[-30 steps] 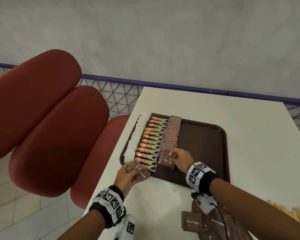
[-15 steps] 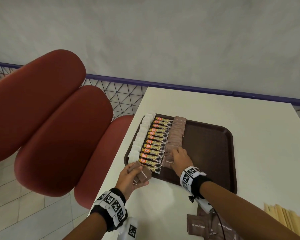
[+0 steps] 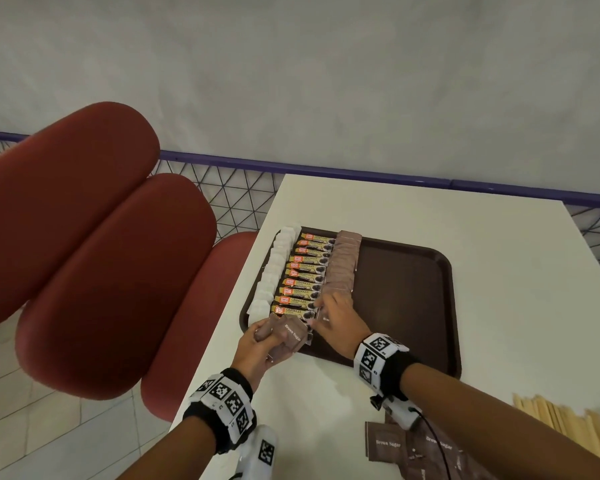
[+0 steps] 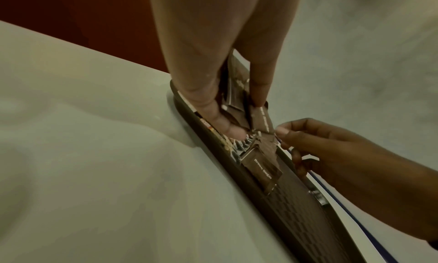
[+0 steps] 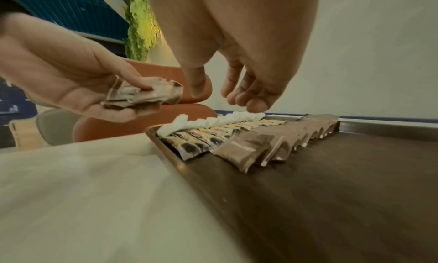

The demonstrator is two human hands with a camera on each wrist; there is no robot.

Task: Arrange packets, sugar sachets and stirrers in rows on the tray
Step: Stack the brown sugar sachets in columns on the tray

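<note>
A dark brown tray (image 3: 402, 299) holds three rows at its left side: white sachets (image 3: 277, 268), orange coffee packets (image 3: 307, 275) and brown sugar sachets (image 3: 342, 268). My left hand (image 3: 274, 336) grips a small stack of brown sugar sachets (image 3: 291, 336) over the tray's near left corner. My right hand (image 3: 321, 315) hovers over the near end of the brown row, fingers relaxed and holding nothing (image 5: 213, 94), its fingertips (image 4: 282, 131) close to the edge of the held stack (image 4: 237, 90). The nearest brown sachet (image 4: 263, 167) lies flat on the tray.
Loose brown sugar sachets (image 3: 388, 445) lie on the white table near me, under my right forearm. A pile of wooden stirrers (image 3: 561, 420) sits at the lower right. Red padded chairs (image 3: 101, 254) stand left of the table. The right half of the tray is bare.
My right hand let go of the sachet it laid at the near end of the brown row and shifted left toward the stack. My left hand rose closer to the tray corner.
</note>
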